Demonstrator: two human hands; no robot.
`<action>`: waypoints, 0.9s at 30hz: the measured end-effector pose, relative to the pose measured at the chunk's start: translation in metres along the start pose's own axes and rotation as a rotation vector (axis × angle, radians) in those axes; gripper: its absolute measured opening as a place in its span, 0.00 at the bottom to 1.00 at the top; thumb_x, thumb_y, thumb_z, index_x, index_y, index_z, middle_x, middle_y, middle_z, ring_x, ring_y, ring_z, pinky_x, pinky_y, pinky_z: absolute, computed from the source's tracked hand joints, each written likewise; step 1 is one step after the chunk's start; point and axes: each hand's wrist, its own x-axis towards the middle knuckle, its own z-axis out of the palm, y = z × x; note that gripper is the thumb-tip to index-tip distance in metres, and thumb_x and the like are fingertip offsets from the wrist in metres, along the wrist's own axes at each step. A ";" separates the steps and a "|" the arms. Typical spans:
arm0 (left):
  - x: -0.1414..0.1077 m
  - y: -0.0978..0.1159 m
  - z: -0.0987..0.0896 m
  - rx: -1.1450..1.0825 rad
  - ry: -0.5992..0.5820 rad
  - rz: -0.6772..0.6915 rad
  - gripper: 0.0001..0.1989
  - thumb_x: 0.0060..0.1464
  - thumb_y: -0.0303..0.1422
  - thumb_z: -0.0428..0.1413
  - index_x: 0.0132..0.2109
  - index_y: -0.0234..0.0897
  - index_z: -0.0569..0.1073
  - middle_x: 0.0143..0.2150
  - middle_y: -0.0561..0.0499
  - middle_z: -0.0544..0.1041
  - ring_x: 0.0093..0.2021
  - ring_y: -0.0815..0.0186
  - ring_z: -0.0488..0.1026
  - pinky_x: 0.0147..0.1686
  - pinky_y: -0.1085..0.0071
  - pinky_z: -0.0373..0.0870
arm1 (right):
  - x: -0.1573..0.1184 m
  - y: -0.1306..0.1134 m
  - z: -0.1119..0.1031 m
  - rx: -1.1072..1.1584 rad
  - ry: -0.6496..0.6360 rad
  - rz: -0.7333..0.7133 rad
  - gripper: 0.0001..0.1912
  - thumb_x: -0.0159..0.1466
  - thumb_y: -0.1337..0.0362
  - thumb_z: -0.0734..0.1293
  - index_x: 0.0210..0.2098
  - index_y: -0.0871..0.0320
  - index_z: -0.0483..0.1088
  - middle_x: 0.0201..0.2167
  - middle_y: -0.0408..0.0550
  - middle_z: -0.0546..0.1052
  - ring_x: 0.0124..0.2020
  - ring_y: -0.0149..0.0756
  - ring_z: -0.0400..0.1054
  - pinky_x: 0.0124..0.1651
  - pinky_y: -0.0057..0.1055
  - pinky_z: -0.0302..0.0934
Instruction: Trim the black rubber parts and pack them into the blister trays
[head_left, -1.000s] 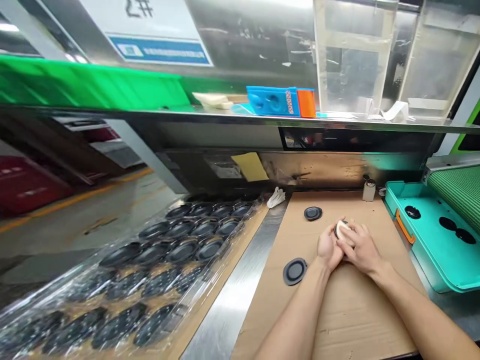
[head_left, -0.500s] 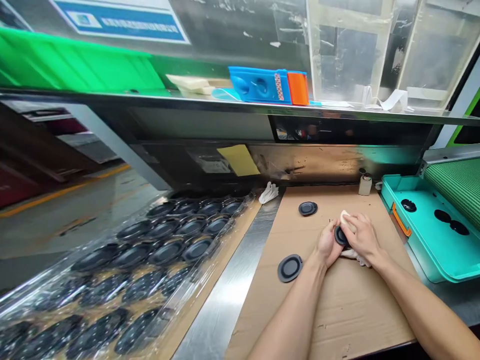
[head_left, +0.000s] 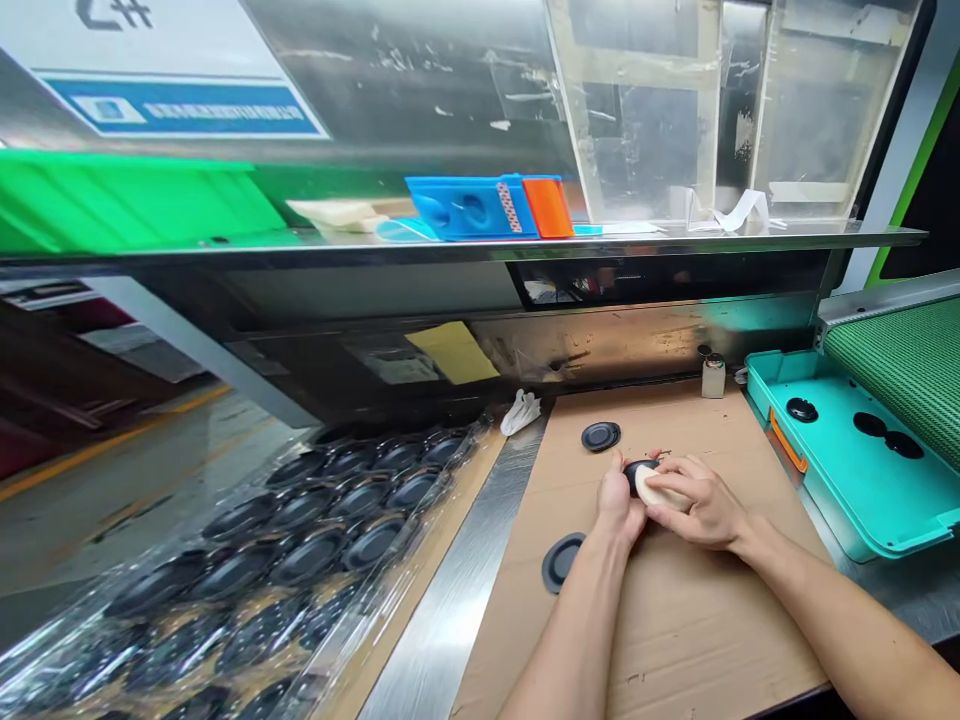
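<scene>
My left hand [head_left: 620,500] grips a small black round part [head_left: 634,472] over the cardboard sheet [head_left: 675,640]. In my right hand [head_left: 701,500] is a cream-coloured pad [head_left: 660,490], its fingers closed on it and its edge against the black part. Behind my hands a black round part [head_left: 601,436] lies on the cardboard. Another dark grey round part [head_left: 561,562] rests to the left of my left forearm, which lies close to it.
A clear plastic tray [head_left: 405,590] of black round parts is at the left. At the right are a teal bin [head_left: 847,470] with several black discs and a green ribbed belt [head_left: 907,360]. A small bottle [head_left: 713,378] stands at the back; a metal shelf [head_left: 480,252] runs above.
The camera view has shifted. My hands have turned the black part, and the pad now lies across its right side. The white cloth seen under my hands before is now hidden.
</scene>
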 end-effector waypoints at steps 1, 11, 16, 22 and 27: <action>0.000 -0.002 0.000 -0.015 0.044 -0.009 0.20 0.64 0.51 0.47 0.35 0.38 0.65 0.38 0.40 0.79 0.38 0.53 0.80 0.41 0.53 0.78 | 0.000 -0.001 0.002 -0.006 -0.003 -0.006 0.16 0.66 0.58 0.67 0.51 0.52 0.75 0.48 0.50 0.75 0.50 0.39 0.68 0.53 0.36 0.65; -0.010 -0.014 0.009 -0.112 -0.166 0.020 0.15 0.67 0.36 0.47 0.40 0.32 0.74 0.37 0.44 0.78 0.39 0.61 0.78 0.47 0.64 0.76 | -0.001 0.011 0.005 -0.153 0.284 0.080 0.17 0.65 0.61 0.68 0.53 0.53 0.73 0.48 0.53 0.74 0.49 0.42 0.68 0.52 0.40 0.67; -0.005 -0.015 0.006 -0.090 -0.206 0.112 0.06 0.61 0.25 0.55 0.44 0.34 0.74 0.42 0.46 0.79 0.42 0.66 0.77 0.47 0.68 0.74 | 0.001 0.010 0.001 -0.087 0.327 0.099 0.15 0.66 0.60 0.68 0.52 0.52 0.74 0.47 0.51 0.75 0.49 0.41 0.70 0.53 0.39 0.67; 0.006 -0.019 -0.004 0.005 -0.137 0.139 0.05 0.56 0.25 0.59 0.33 0.34 0.70 0.27 0.54 0.72 0.25 0.72 0.69 0.24 0.76 0.68 | 0.002 0.009 -0.005 -0.112 0.336 0.089 0.15 0.66 0.60 0.68 0.52 0.53 0.74 0.48 0.52 0.75 0.49 0.41 0.70 0.52 0.39 0.67; 0.007 -0.012 -0.008 0.066 -0.128 0.083 0.06 0.58 0.27 0.60 0.33 0.32 0.71 0.27 0.53 0.73 0.24 0.73 0.68 0.21 0.78 0.65 | 0.000 0.015 -0.003 -0.130 0.218 0.076 0.15 0.67 0.60 0.67 0.52 0.53 0.74 0.47 0.51 0.75 0.48 0.41 0.69 0.51 0.39 0.67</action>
